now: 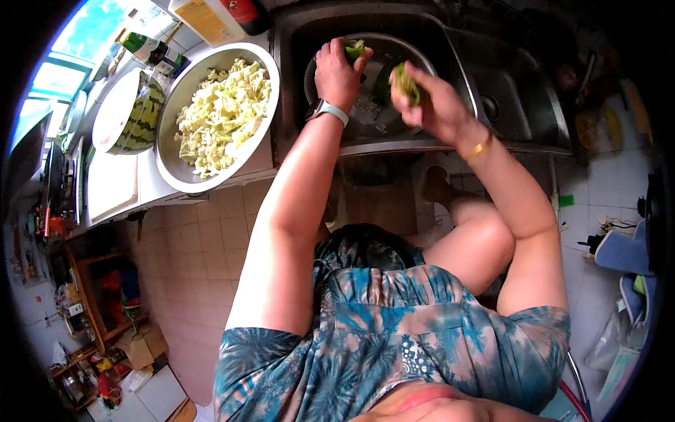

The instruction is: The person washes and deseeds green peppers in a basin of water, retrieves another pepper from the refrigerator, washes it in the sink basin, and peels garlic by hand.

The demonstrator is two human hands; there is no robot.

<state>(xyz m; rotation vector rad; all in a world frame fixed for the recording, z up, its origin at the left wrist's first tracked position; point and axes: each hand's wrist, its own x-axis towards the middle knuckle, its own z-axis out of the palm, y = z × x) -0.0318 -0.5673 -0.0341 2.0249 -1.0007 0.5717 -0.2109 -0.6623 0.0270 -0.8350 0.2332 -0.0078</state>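
Note:
My left hand (339, 76), with a watch on its wrist, is closed around a green vegetable piece (355, 50) with a pale inside, which looks like green pepper. It is over the left side of a round metal basin (420, 56) in the sink. My right hand (439, 105), slightly blurred, grips another green vegetable piece (406, 83) above the basin's right side. Its fingers wrap the piece, so its exact kind is hard to make out. Some water and a dark green shape show inside the basin between my hands.
Left of the sink (457, 70), a large metal bowl (165, 151) holds chopped pale cabbage or cauliflower (225, 116). Beyond it are a cut watermelon (137, 112), a dark bottle (151, 53) and a white board (112, 183). A second sink basin (520, 98) lies to the right.

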